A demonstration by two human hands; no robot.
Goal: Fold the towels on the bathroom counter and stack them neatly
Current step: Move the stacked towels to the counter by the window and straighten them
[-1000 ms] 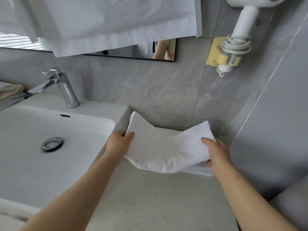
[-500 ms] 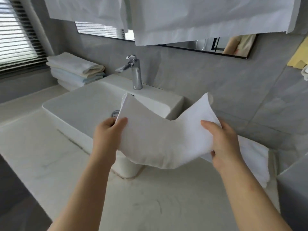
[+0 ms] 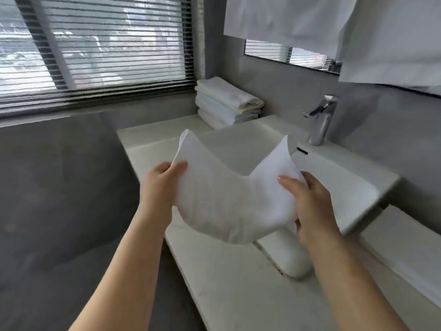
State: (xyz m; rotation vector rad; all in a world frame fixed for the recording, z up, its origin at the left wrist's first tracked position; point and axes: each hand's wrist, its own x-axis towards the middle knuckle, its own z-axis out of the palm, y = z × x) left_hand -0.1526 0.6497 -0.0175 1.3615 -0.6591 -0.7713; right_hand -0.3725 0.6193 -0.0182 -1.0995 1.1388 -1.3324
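A white folded towel [image 3: 229, 199] hangs in the air over the front of the sink, sagging in the middle with both ends curling up. My left hand [image 3: 160, 182] pinches its left end, thumb on top. My right hand [image 3: 312, 206] grips its right end, fingers curled round the edge. A stack of folded towels [image 3: 226, 102], white, cream and pale blue, stands on the counter's far corner against the wall, beyond the sink and apart from my hands.
The white basin [image 3: 346, 185] lies under and right of the towel, with a chrome tap [image 3: 321, 120] behind it. The pale counter [image 3: 238, 283] runs toward me. A blinded window [image 3: 95, 48] fills the left; white cloths [image 3: 358, 27] hang over the mirror above.
My view has swung left, away from the right end of the counter. Both hands carried the towel leftward over the sink, and the stack of towels now appears ahead.
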